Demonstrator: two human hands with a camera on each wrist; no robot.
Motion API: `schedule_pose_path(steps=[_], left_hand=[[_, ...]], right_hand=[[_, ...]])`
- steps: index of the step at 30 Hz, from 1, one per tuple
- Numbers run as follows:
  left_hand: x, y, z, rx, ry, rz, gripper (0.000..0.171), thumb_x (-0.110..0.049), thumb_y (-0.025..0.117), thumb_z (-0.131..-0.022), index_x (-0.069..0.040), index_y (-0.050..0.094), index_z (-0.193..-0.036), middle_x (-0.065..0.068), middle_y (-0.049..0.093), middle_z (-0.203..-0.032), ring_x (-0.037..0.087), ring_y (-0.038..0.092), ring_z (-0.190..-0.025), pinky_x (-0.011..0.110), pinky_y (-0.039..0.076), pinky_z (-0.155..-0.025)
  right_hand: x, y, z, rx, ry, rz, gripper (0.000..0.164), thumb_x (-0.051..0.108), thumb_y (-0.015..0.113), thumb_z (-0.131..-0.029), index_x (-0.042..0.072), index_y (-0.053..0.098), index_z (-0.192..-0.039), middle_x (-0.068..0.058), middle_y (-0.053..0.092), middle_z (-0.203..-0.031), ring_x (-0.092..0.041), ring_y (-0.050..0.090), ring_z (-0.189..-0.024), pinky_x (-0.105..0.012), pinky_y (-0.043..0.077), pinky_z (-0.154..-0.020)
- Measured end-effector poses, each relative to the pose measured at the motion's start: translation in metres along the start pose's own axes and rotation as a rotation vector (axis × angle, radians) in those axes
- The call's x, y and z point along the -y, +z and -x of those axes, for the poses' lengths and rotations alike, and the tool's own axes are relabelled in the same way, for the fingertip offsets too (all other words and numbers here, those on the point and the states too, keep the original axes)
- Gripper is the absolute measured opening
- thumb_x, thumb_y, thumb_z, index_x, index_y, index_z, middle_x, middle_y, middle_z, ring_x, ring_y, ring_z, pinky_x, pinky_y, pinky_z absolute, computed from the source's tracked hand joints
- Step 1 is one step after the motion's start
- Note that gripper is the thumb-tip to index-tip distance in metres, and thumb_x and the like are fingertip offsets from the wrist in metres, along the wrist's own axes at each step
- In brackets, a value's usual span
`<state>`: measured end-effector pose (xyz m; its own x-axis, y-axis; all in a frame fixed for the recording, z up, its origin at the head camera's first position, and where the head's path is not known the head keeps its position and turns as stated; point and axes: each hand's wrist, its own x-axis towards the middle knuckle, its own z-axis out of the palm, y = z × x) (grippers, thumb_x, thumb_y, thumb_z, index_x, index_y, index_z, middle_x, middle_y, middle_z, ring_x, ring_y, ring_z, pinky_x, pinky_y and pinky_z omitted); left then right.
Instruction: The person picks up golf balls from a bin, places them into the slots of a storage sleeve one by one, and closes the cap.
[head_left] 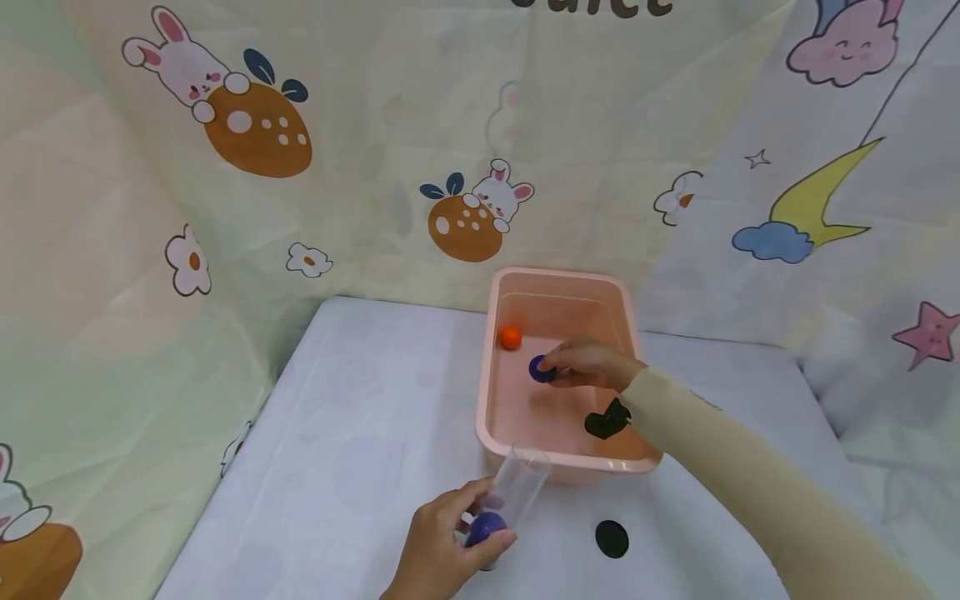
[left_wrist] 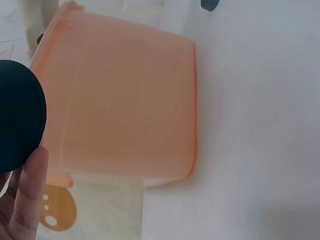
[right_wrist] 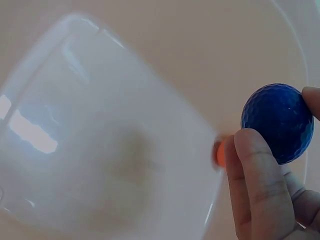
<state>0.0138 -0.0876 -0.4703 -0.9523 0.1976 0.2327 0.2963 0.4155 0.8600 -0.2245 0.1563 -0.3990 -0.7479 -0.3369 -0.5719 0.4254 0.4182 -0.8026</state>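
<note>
My right hand [head_left: 588,364] pinches a dimpled blue golf ball [right_wrist: 277,122] between thumb and fingertips. It is inside the outline of the pink plastic basin [head_left: 493,408], seen from above. An orange ball [head_left: 510,337] lies near the basin's far left corner. In front of the basin, my left hand [head_left: 448,533] grips a clear tube [head_left: 522,483] near its lower end. The tube leans, its upper end close to the basin's near rim. A purple-blue ball [head_left: 487,527] sits low in the tube. The left wrist view shows the tube's dark round base [left_wrist: 20,115] beside my fingers.
A black disc [head_left: 612,539] lies on the white-covered table [head_left: 360,433], right of my left hand. The basin stands toward the table's back edge. Behind it hangs a printed cloth [head_left: 360,167]. A dark patch [head_left: 607,419] shows by my right wrist.
</note>
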Motion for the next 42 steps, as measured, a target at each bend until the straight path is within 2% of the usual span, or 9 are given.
schedule_pose_path(steps=[8, 14, 21, 28, 42], left_hand=[[0.000, 0.001, -0.001, -0.012, 0.006, -0.001, 0.043, -0.035, 0.088, -0.091, -0.014, 0.076, -0.127, -0.001, 0.078, -0.099, 0.000, 0.067, -0.083, 0.022, 0.059, -0.063], [0.000, 0.001, -0.001, -0.006, 0.002, 0.008, 0.043, -0.036, 0.087, -0.092, -0.014, 0.076, -0.128, 0.001, 0.079, -0.097, 0.000, 0.066, -0.081, 0.022, 0.058, -0.062], [0.000, 0.001, -0.001, -0.011, -0.005, 0.002, 0.043, -0.036, 0.087, -0.092, -0.014, 0.076, -0.128, -0.003, 0.078, -0.098, 0.000, 0.065, -0.081, 0.023, 0.059, -0.062], [0.002, 0.003, -0.001, -0.021, 0.025, 0.011, 0.042, -0.033, 0.087, -0.092, -0.014, 0.076, -0.128, -0.003, 0.079, -0.098, 0.000, 0.066, -0.082, 0.023, 0.058, -0.061], [0.000, 0.004, -0.004, -0.024, 0.042, 0.002, 0.040, -0.031, 0.086, -0.092, -0.012, 0.076, -0.126, -0.006, 0.079, -0.098, 0.000, 0.066, -0.082, 0.023, 0.057, -0.061]], right_hand=[[0.003, 0.002, 0.012, 0.027, -0.023, 0.002, 0.021, 0.005, 0.067, -0.104, -0.013, 0.070, -0.115, -0.010, 0.075, -0.101, -0.013, 0.072, -0.082, -0.025, 0.063, -0.080], [0.008, 0.002, 0.023, 0.038, -0.034, 0.022, 0.016, 0.006, 0.066, -0.104, -0.009, 0.070, -0.109, -0.012, 0.074, -0.106, -0.014, 0.072, -0.084, -0.027, 0.063, -0.084], [0.013, 0.002, 0.034, 0.027, -0.042, 0.064, 0.020, 0.008, 0.066, -0.103, -0.010, 0.071, -0.111, -0.016, 0.075, -0.111, -0.015, 0.073, -0.087, -0.031, 0.063, -0.089], [0.017, 0.002, 0.046, 0.039, -0.055, 0.086, 0.017, 0.009, 0.066, -0.102, -0.007, 0.070, -0.108, -0.014, 0.077, -0.109, -0.014, 0.075, -0.087, -0.027, 0.063, -0.084], [0.017, 0.003, 0.068, 0.071, -0.073, 0.096, 0.024, 0.008, 0.067, -0.103, -0.011, 0.069, -0.117, -0.012, 0.078, -0.103, -0.017, 0.077, -0.088, -0.033, 0.063, -0.089]])
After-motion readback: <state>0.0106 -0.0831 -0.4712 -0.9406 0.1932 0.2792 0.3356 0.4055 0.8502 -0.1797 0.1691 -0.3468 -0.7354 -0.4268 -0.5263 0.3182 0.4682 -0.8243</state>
